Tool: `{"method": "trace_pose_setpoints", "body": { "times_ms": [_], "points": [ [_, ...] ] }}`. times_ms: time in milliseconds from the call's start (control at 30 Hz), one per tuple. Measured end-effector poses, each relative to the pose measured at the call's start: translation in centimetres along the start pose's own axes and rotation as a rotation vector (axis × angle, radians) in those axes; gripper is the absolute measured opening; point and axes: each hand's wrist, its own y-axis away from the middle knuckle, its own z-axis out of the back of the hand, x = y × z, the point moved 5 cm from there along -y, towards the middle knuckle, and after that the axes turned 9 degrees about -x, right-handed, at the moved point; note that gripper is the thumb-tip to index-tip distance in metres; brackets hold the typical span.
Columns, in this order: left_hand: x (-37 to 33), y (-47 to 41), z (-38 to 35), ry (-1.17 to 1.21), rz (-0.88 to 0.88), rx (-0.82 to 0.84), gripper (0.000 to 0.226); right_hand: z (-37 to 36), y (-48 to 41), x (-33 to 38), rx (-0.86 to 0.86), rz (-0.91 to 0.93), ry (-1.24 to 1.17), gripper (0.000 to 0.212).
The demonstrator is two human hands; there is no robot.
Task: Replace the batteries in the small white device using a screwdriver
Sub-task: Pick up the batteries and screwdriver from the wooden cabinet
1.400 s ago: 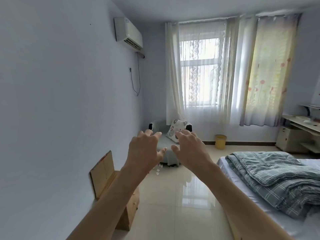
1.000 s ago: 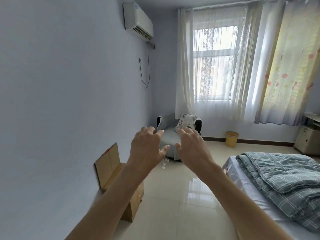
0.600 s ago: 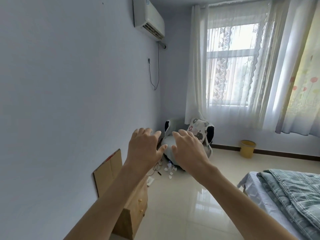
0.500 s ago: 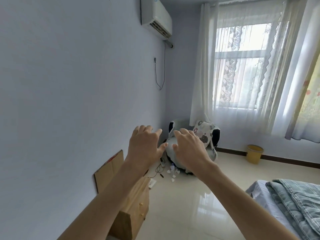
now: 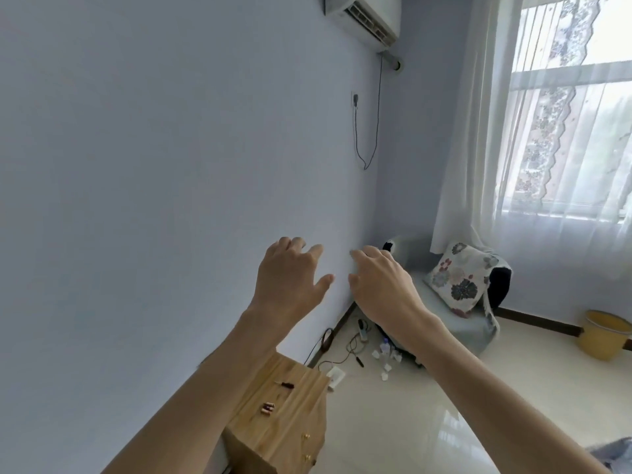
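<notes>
Panned left; now showing tabletop (image 5: 301,410) with batteries (image 5: 267,408) and screwdriver (image 5: 285,384). Holding left hand (image 5: 290,278) and right hand (image 5: 383,285) raised, grip slack, empty. No device seen; likely unstarted.

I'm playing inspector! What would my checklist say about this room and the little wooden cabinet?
Surface: light wooden cabinet's top, against the pale wall.
Job's things: small dark-handled screwdriver and small reddish-copper batteries lie apart on the top; white device: nothing seen.
Clutter: small white scraps on the shiny tiled floor.
Hands: left hand and right hand raised in front of the wall, fingers loose, holding nothing.
Cables: dark cord hangs on the wall below the white air conditioner; thin black wires lie on the floor by the skirting.
Surroundings: flowered cushion, yellow bin, sheer white curtain.
</notes>
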Motion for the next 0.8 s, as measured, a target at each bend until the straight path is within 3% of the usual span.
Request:
{"method": "trace_pose_setpoints", "body": {
  "times_ms": [400,800],
  "points": [
    [2.2,-13.3,-12.9,-0.106,0.221,0.009,0.064,-11.2,-19.0,-7.5,0.046,0.198,-0.078,0.032],
    [10.6,-17.0,-23.0,-0.188,0.305,0.077,0.063,-24.5,-28.4,-5.4,0.156,0.263,-0.236,0.035]
  ]
}}
